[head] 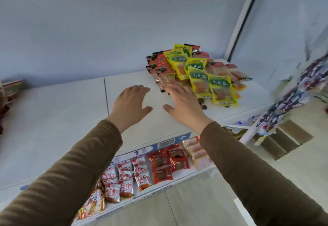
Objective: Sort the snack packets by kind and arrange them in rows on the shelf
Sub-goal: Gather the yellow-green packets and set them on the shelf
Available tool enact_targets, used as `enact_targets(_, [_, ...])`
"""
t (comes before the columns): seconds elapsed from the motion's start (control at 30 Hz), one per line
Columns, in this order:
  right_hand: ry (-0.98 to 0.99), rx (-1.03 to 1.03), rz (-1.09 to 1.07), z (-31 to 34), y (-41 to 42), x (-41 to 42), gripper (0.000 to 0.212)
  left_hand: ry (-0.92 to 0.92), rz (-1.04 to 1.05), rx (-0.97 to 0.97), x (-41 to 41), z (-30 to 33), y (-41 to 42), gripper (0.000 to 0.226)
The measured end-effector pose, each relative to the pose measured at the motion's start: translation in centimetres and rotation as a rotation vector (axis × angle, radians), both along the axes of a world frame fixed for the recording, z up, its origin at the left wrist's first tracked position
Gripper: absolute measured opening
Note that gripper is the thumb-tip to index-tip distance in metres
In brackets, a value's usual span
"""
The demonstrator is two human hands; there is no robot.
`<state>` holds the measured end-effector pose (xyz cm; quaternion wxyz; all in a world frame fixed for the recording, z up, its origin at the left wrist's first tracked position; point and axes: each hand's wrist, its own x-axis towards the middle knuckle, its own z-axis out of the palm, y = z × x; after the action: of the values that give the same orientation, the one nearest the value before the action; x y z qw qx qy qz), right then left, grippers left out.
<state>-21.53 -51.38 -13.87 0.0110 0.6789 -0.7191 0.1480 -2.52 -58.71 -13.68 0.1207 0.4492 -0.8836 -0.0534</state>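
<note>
Lying beyond right fingers [174,90]: packet pile [195,71]

Left hand [130,104] and right hand [184,104] outstretched, palms down; fingers spread.

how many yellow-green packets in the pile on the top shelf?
5 visible. One at the back of the pile, one left of centre, one in the middle, one lower centre, one nearest the front right. More may be buried.
</note>
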Motion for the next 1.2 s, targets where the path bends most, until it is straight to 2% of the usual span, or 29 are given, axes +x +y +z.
enact_targets(0.27, [-0.035, -0.026, 0.007, 0.1, -0.6, -6.4, 0.059, 0.013, -0.016, 0.024, -6.6, 0.3, -0.6, 0.069])
enact_targets(0.5, [0.003, -0.034, -0.068, 1.2, -1.8, -11.3, 0.057, 0.115, -0.102, 0.004, -11.1, 1.1, -3.3, 0.062])
enact_targets(0.67, [-0.035, 0.028, -0.149, 1.4, -2.3, -15.8, 0.060, 0.126, -0.107, 0.109, -14.1, 0.8, -4.5, 0.070])
enact_targets(0.9, [-0.032, 0.200, -0.313, 0.7, -2.8, -22.3, 0.078, 0.194, -0.037, 0.237, -18.4, 0.3, -5.0, 0.076])
enact_targets(1.03, [-0.025, 0.276, -0.368, -0.3, -3.4, -25.1, 0.096, 0.220, 0.066, 0.238, -21.0, -0.5, -5.3, 0.083])
enact_targets(1.2, [-0.083, 0.157, -0.244, -1.5, -4.5, -27.4, 0.102, 0.260, 0.190, 0.272, -23.8, -0.6, -5.1, 0.095])
